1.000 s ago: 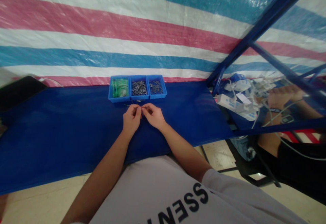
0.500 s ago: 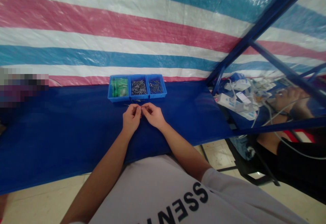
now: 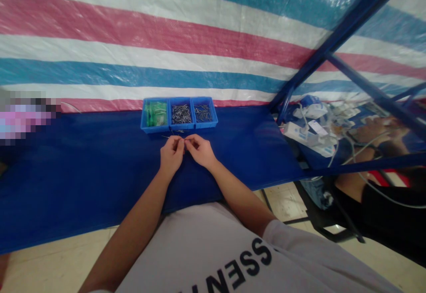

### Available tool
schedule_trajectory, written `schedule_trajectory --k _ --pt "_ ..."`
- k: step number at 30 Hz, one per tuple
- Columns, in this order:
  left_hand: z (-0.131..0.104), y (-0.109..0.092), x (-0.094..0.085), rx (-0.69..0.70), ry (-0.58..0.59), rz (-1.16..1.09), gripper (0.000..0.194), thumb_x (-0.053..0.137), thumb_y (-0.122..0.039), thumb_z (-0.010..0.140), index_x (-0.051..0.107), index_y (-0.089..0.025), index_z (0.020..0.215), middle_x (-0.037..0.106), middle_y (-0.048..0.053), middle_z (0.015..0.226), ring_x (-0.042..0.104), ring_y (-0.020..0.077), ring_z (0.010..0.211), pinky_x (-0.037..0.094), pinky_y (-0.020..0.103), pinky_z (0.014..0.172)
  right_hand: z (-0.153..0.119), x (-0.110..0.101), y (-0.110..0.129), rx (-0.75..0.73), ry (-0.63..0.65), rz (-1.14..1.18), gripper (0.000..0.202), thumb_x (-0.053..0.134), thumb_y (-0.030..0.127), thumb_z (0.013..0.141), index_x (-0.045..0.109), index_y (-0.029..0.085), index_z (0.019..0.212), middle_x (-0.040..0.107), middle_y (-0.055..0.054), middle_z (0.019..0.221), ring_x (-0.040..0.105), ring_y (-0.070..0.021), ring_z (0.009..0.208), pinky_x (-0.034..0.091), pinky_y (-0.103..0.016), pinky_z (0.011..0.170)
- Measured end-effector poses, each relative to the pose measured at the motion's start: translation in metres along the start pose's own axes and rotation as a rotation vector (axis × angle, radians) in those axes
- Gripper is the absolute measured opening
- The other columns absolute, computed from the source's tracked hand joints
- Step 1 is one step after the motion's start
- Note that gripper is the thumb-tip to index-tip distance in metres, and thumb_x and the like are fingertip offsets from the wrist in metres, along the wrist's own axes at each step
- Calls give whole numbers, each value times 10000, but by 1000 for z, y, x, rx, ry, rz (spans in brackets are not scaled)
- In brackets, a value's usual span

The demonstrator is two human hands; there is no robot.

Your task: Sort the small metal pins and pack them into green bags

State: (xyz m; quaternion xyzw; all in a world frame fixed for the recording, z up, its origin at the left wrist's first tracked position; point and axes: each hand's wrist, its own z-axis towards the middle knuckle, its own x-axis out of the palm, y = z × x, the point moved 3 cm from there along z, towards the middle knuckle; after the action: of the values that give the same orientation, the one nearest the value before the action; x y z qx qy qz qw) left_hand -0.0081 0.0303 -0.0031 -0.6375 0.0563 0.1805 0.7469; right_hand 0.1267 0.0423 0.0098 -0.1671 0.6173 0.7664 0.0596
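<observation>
Dark sliver [image 3: 165, 136] juts from pinching left hand [image 3: 171, 153]; right hand [image 3: 201, 152] pinches, its contents unclear.

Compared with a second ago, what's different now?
The other person's hand at the right shifted, too blurry to say which way. A blurred pink patch appeared far left. The left hand and right hand kept pinching, close together; the blue boxes stayed put.
</observation>
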Motion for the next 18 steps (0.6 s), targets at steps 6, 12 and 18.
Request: schedule_trajectory --k 6,12,18 --pt "0 -1 0 3 2 -8 191 519 -386 878 574 -203 867 566 -39 583 560 117 512 426 233 537 0 0 0 -6 -3 2 218 543 362 878 653 184 937 631 10 694 563 -116 591 466 -234 609" --pt "0 -2 0 2 1 -23 189 522 -386 873 574 -204 860 560 -41 576 554 117 508 428 233 532 0 1 -2 -1 4 1 213 541 362 879 650 189 935 631 7 698 567 -120 598 466 -238 607" --pt "0 -2 0 5 -3 -10 191 515 -385 875 574 -204 853 568 -36 592 559 118 518 427 234 532 0 1 -1 9 4 19 210 543 361 876 646 188 935 622 14 687 569 -120 598 467 -240 614"
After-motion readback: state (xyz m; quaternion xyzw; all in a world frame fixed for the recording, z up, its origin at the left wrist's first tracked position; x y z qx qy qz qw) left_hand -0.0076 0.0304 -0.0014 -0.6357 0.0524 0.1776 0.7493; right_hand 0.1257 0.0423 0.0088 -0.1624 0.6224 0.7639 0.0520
